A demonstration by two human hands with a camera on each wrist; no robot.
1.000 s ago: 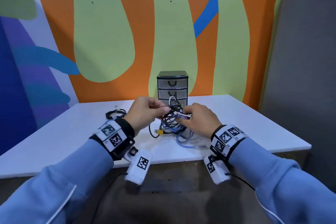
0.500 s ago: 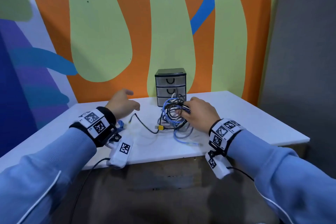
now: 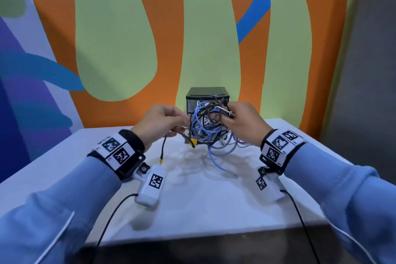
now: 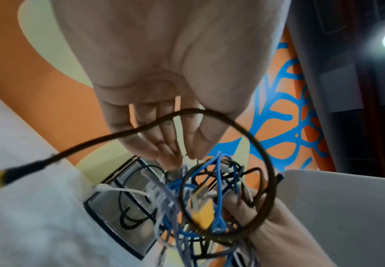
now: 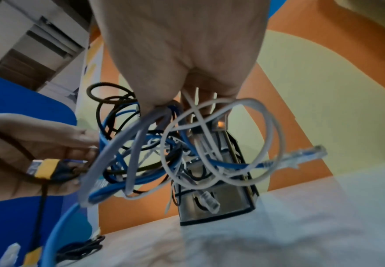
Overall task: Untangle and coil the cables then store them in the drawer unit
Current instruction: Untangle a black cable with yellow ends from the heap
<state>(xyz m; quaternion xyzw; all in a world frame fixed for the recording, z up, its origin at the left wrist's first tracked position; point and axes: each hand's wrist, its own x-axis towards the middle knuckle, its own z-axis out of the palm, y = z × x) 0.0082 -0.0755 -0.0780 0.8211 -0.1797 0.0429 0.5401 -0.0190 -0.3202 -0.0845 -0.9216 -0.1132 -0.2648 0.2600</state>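
Note:
A tangle of blue, white, grey and black cables (image 3: 204, 128) hangs just above the white table (image 3: 192, 199), in front of the small drawer unit (image 3: 206, 93). My right hand (image 3: 227, 115) grips the top of the tangle (image 5: 155, 148) and holds it up. My left hand (image 3: 182, 123) pinches a strand at the tangle's left side (image 4: 182, 157). A black braided cable (image 4: 123, 131) loops past the left hand, and its yellow-tipped end (image 3: 161, 157) dangles. A yellow plug (image 5: 42, 168) sits low in the tangle. The drawers' fronts (image 5: 228, 207) look closed.
A coiled black cable (image 5: 79, 250) lies on the table to the left, hidden by my left hand in the head view. A blue cable's clear plug (image 5: 305, 155) sticks out to the right. The painted wall stands close behind the unit, with a grey partition (image 3: 364, 70) at the right.
My left hand went out to the left and has come back to the tangle. My right hand has lifted the tangle higher, up in front of the drawer unit.

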